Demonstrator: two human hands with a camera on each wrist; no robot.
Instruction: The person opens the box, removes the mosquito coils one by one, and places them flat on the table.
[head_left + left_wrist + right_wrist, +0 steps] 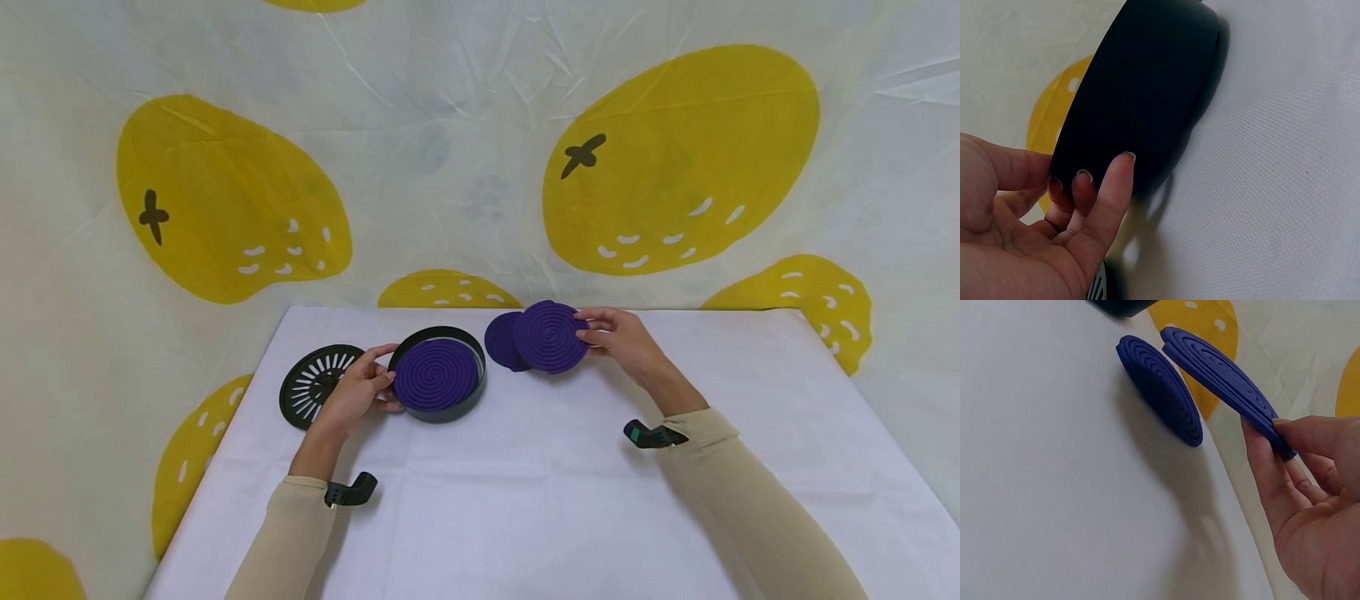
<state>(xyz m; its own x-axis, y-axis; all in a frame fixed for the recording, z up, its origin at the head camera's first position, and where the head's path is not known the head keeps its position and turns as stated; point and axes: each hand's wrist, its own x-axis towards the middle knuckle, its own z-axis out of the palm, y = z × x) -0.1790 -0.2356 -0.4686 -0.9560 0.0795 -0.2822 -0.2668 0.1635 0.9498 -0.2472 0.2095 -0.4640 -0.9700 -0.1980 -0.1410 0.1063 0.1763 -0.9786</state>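
My left hand (360, 389) pinches the near-left rim of a round black container (450, 414), its thumb at the edge and fingers against the outer wall (1141, 81). Inside lies a purple spiral coaster (436, 375), slightly tilted toward me. Between thumb and fingers, my right hand (622, 340) holds another purple spiral coaster (551, 337) by its right edge, raised off the table. Its edge looks doubled in the right wrist view, so I cannot tell whether it is one coaster or two. Partly behind it, a further coaster (1160, 390) lies on the table.
A black round disc with radial slots (300, 392) lies at the left, partly covered by my left hand. The white-covered table (510, 517) ends at the back against a hanging cloth (450, 167) printed with yellow fruit.
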